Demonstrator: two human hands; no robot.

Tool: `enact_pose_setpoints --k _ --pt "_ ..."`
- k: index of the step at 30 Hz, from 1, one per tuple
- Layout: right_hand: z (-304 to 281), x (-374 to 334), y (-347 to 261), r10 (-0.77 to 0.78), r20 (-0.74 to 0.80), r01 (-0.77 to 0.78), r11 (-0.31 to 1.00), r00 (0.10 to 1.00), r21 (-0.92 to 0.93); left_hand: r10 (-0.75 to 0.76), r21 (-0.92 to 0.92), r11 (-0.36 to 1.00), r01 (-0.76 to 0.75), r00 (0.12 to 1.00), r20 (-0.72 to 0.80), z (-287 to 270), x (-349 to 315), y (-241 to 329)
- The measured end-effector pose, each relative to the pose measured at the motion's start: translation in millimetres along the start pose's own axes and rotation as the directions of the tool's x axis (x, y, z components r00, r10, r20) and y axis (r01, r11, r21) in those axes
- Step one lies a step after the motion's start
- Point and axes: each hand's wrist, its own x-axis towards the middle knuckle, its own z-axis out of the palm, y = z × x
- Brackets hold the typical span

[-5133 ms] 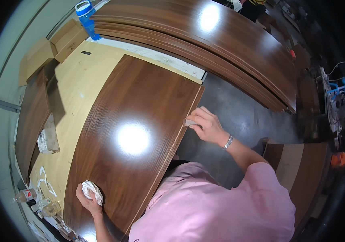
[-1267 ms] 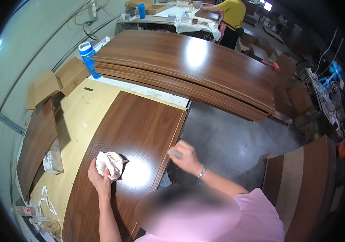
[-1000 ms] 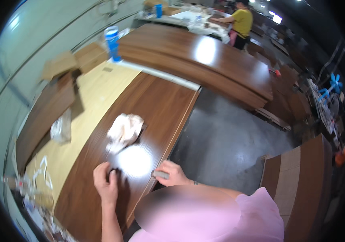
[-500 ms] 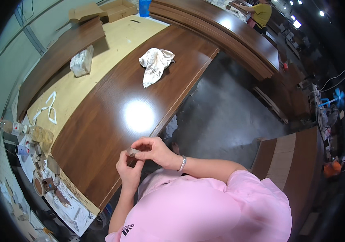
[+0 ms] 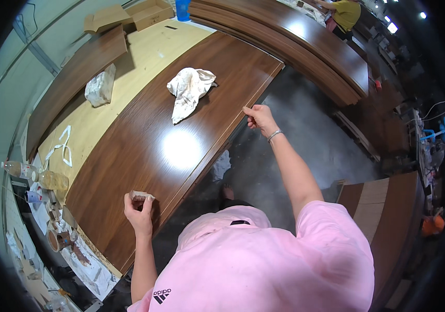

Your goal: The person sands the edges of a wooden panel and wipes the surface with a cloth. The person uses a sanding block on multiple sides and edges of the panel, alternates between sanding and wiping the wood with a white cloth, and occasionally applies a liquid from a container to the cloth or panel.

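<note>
- The left hand [image 5: 139, 216] now pinches a small brown block [image 5: 141, 196] on the near end of the dark board [image 5: 181, 130]. Half a second ago both hands held it together.
- The right hand [image 5: 260, 118] has moved out and grips the board's edge, farther along.
- The white rag [image 5: 188, 91] lies loose on the board's far end, so wiping seems over.

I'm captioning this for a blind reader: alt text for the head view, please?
A person's left hand holds a small brown block on a dark wood panel; the right hand pinches its far edge. A crumpled white rag lies on the panel.
</note>
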Motion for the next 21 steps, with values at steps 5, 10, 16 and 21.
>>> enact_pose_setpoints --k 5,10,16,21 --pt "-10.3 5.6 -6.2 0.037 0.169 -0.040 0.999 0.985 0.012 -0.017 0.069 0.997 0.019 1.000 -0.024 1.7 -1.1 0.0" --pt "-14.3 8.3 -3.9 -0.004 0.203 -0.004 0.999 0.979 0.037 0.005 0.057 0.998 -0.002 0.999 -0.049 4.2 -0.4 3.2" --pt "-4.9 12.9 -4.1 -0.038 0.335 0.032 0.999 0.941 0.025 -0.047 -0.094 0.995 0.021 0.960 -0.277 1.2 -12.4 22.6" --pt "-29.3 23.5 -2.1 0.015 0.249 -0.007 0.999 0.969 -0.031 0.078 0.102 0.994 -0.028 0.843 -0.533 -56.8 -25.0 7.0"
